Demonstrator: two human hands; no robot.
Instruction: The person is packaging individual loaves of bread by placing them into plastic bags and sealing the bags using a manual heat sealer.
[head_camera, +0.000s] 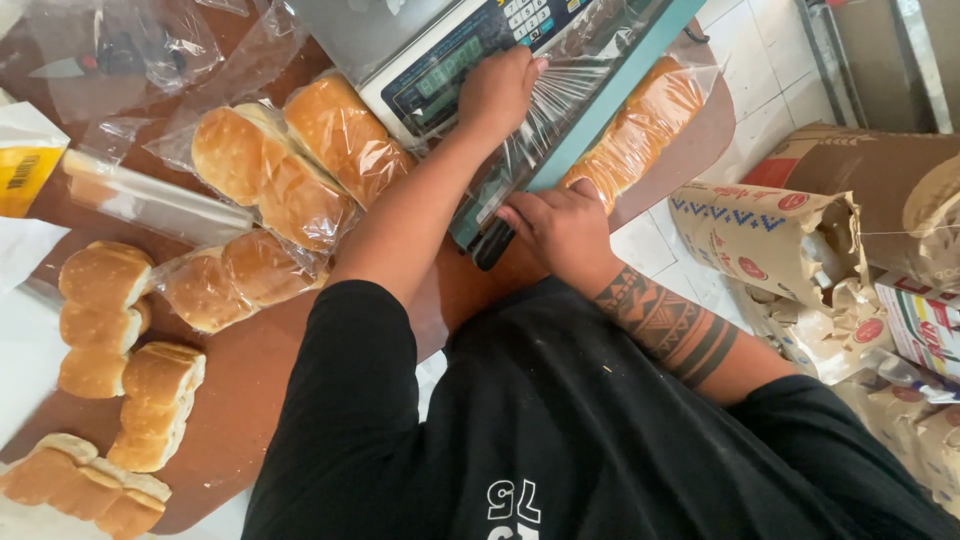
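- We press our left hand (497, 92) flat, fingers together, on the clear bag (560, 105) of buns where it lies across the teal heat sealer (590, 125).
- Our right hand (562, 228) curls its fingers around the sealer's dark handle end (492, 245) near us.
- The bagged buns (640, 120) sit beyond the bar, on the brown table (250, 370).
- We judge the sealing step is in hand; next calls for keeping the film smooth while pressing down evenly.
- Sealed packs (290, 170) and loose buns (105, 315) lie to our left.
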